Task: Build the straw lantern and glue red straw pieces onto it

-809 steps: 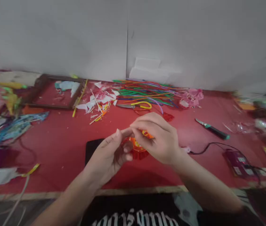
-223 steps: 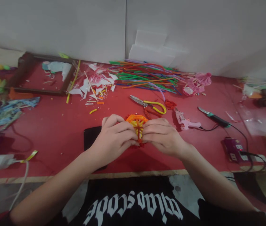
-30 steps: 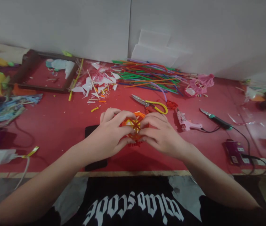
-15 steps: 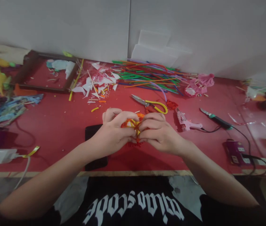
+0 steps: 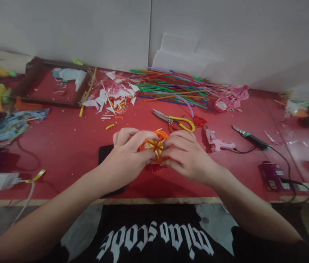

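Note:
Both of my hands meet over the middle of the red table (image 5: 69, 146). My left hand (image 5: 128, 155) and my right hand (image 5: 185, 155) are closed from either side on a small orange and yellow woven ball of plastic strips (image 5: 155, 145). Its top, with crossing yellow and orange strips, shows between my fingertips; the rest is hidden by my fingers. A red frilled piece (image 5: 154, 167) peeks out beneath it.
Yellow-handled scissors (image 5: 174, 119), a pink glue gun (image 5: 216, 141) with its cable and a green-handled knife (image 5: 248, 137) lie to the right. Coloured strips (image 5: 170, 89) are piled at the back. A dark phone (image 5: 105, 155) lies under my left wrist. Paper scraps (image 5: 110, 100) and a wooden frame (image 5: 53, 86) sit back left.
My fingers have shifted slightly around the woven ball, which has turned a little so its crossing strips face up. Hands stay in the same place.

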{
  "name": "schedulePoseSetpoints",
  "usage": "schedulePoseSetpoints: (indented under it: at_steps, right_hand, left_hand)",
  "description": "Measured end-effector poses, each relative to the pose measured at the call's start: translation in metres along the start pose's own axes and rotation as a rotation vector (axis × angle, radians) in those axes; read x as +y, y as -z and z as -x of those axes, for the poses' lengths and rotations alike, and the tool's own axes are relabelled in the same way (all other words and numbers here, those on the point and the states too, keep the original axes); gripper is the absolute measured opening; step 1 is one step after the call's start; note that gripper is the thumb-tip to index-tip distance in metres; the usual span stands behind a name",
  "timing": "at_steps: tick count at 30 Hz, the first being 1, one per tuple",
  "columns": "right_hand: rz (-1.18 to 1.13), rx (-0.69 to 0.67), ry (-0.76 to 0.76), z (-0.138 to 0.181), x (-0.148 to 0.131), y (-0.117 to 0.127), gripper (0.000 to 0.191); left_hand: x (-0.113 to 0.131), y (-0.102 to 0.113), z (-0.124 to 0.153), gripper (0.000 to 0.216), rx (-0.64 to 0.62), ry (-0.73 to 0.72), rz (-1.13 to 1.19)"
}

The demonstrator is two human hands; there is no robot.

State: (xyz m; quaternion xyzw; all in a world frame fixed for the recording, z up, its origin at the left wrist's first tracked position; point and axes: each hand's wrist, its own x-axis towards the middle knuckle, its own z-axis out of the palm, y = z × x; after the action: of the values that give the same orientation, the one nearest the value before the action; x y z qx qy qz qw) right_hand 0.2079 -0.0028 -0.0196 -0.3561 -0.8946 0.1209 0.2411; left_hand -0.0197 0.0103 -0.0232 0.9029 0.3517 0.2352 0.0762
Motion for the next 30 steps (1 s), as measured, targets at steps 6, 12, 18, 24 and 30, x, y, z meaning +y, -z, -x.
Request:
schedulePoseSetpoints:
  at_steps: [6,12,18,24,30]
  right_hand:
    - [-0.012,-0.005,0.038,-0.002,-0.001,-0.002,0.022]
    - [-0.201,0.135,0.004,0.004,0.011,0.004,0.009]
    - [-0.306,0.311,-0.630,0.017,0.022,0.006,0.030]
    - [-0.492,0.093,-0.730,0.013,0.015,-0.004,0.029]
    - [-0.446,0.090,-0.697,0.010,0.010,-0.009,0.029]
  left_hand:
    - [-0.004,0.000,-0.002,0.036,-0.052,-0.021,0.072]
    - [-0.016,0.001,0.008,0.033,-0.028,0.014,0.159]
    - [-0.019,-0.003,0.007,0.037,-0.063,0.428,0.443]
    - [-0.014,-0.002,-0.009,0.031,-0.243,0.590,0.669]
    - [-0.010,-0.001,-0.012,0.028,-0.290,0.543,0.578]
